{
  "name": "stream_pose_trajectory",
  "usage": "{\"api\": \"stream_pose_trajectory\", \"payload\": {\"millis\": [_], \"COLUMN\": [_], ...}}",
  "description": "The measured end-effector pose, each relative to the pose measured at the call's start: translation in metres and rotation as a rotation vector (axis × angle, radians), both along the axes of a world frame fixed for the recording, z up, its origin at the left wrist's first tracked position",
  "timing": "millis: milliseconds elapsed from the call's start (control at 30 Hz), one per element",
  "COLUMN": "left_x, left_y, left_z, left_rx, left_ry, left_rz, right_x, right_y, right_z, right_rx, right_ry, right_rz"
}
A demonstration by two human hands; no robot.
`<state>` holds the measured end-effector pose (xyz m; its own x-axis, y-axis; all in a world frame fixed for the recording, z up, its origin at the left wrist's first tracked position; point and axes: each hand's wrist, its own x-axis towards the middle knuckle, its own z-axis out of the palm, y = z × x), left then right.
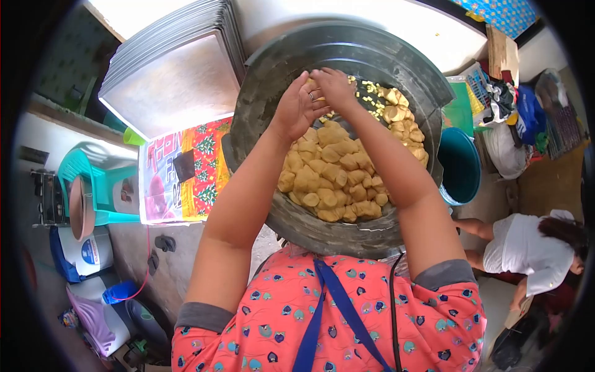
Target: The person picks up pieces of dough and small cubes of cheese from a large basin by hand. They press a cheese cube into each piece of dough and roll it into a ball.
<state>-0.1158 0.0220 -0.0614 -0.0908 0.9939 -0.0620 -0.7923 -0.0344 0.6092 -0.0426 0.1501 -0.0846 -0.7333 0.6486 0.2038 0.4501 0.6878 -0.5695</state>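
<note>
My left hand, with a ring on one finger, is cupped palm-inward over the far left part of a large dark round basin. My right hand meets it, fingers curled over the left hand's fingers. Whatever sits between the two hands is hidden. Below them lies a big heap of tan dough pieces. A second group of dough pieces rests along the basin's right side. Small pale-yellow cubes are scattered on the basin floor just right of my right hand.
A stack of metal trays leans at the upper left, above a table with a printed cover. A teal bucket stands right of the basin. Another person in white is at the lower right. A green plastic chair is at left.
</note>
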Motion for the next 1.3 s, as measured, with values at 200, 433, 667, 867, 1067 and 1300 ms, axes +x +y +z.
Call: {"api": "stream_pose_trajectory", "payload": {"millis": [200, 433, 667, 867, 1067, 1300], "left_x": [-0.010, -0.017, -0.020, -0.016, -0.019, -0.008], "left_y": [0.006, 0.005, 0.005, 0.005, 0.005, 0.005], "left_z": [0.005, -0.002, -0.007, 0.000, -0.010, -0.013], "left_rx": [-0.316, -0.427, -0.511, -0.534, -0.571, -0.701], "left_ry": [0.737, 1.024, 1.069, 1.138, 1.214, 1.480], "left_rz": [0.649, 0.874, 0.856, 0.874, 0.782, 0.387], "right_x": [0.023, 0.021, 0.006, -0.002, -0.006, 0.004], "right_y": [0.061, 0.065, 0.062, 0.048, 0.050, 0.044], "right_z": [-0.052, -0.077, -0.097, -0.099, -0.112, -0.082], "right_rx": [0.092, 0.135, 0.199, 0.303, 0.359, 0.078], "right_ry": [-0.403, -0.468, -0.359, -0.396, -0.377, -0.301], "right_rz": [-0.005, -0.122, -0.040, 0.001, -0.035, -0.105]}}
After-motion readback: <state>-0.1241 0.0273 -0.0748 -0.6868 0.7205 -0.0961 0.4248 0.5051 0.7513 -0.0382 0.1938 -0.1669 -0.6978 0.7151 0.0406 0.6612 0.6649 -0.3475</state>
